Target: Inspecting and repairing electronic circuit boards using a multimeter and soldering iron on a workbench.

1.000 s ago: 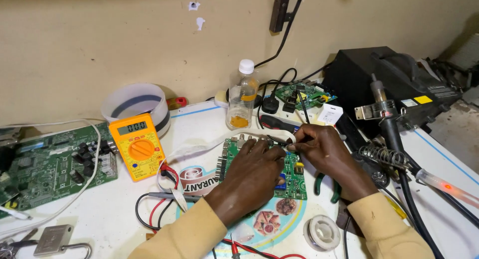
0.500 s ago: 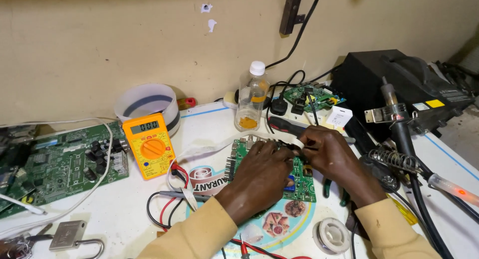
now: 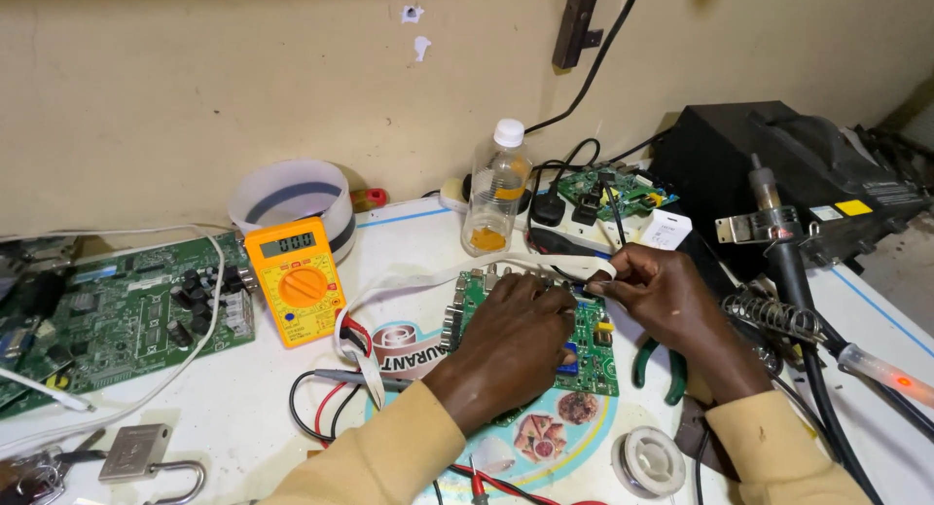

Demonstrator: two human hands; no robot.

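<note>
A green circuit board (image 3: 590,342) lies on the white bench in front of me. My left hand (image 3: 511,344) rests flat on top of it, fingers curled over its far edge. My right hand (image 3: 654,291) pinches the end of a white flat ribbon cable (image 3: 428,277) at the board's upper right corner. The cable runs left across the bench toward the yellow multimeter (image 3: 294,279). Whether the cable end is plugged into the board is hidden by my fingers.
A larger green board (image 3: 117,315) lies at the left, a padlock (image 3: 136,456) in front of it. A clear bottle (image 3: 496,189), white tub (image 3: 292,198), power strip (image 3: 574,228) and black soldering station (image 3: 788,174) stand behind. Soldering iron holder (image 3: 778,315), solder spool (image 3: 650,461), green pliers (image 3: 645,361), red and black probe leads (image 3: 321,403).
The view has shifted slightly; my hands stay on the board. My right hand has drawn the ribbon cable end a little further right along the board's top edge.
</note>
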